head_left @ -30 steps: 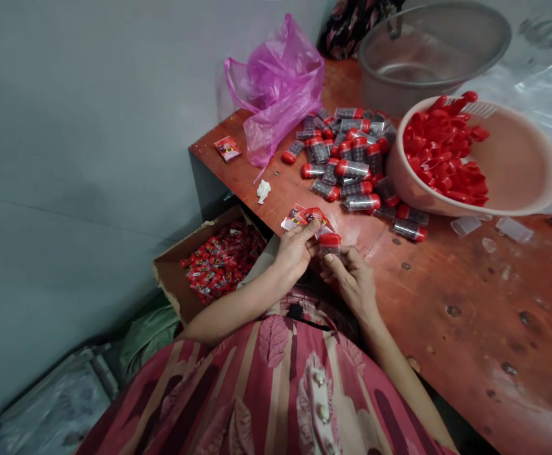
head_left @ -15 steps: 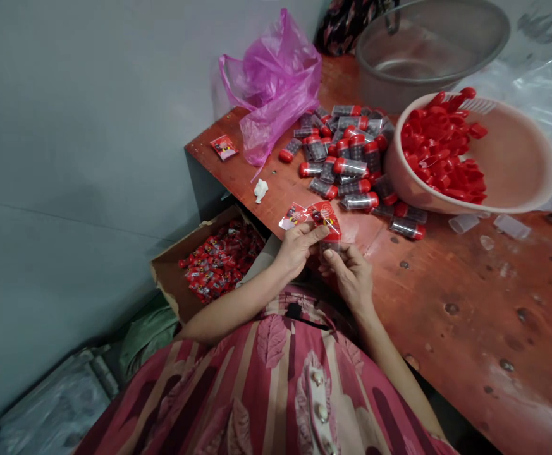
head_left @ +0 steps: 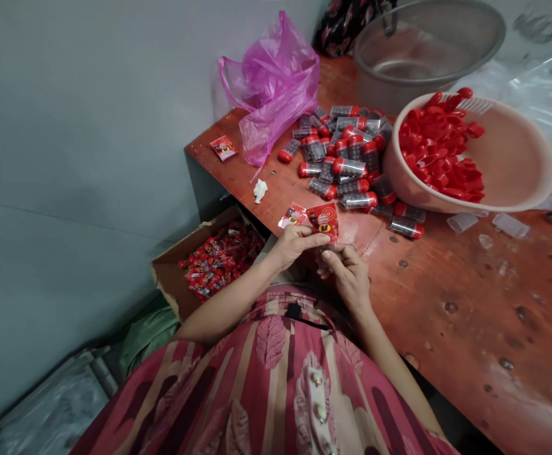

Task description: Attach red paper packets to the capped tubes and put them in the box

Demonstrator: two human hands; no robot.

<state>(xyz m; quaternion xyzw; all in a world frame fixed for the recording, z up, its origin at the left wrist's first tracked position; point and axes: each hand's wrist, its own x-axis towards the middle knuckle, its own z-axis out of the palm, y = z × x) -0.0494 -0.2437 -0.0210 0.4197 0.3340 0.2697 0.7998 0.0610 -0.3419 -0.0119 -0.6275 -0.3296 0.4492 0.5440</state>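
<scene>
Over the table's near edge, my left hand [head_left: 299,245] is closed on a small red printed packet [head_left: 324,219], the thumb lying across its front. My right hand [head_left: 349,275] pinches at the packet's lower end, thumb against fingers. What lies between those fingertips is mostly covered, though something dark and clear shows there. Other red printed packets [head_left: 294,215] lie on the table just beyond my left hand. Past both hands is a heap of clear tubes with red caps and dark contents [head_left: 350,167].
A pink bowl [head_left: 517,164] holds red plastic pieces [head_left: 441,151]; a grey basin [head_left: 430,79] stands behind it. A purple plastic bag [head_left: 280,82] sits at the far left of the red table [head_left: 446,354]. Below, a cardboard box [head_left: 169,284] contains many filled red packets.
The packet's printed face has turned flatter toward me and spread slightly wider. My right fingers have shifted a little at its lower end; the dark contents there show less.
</scene>
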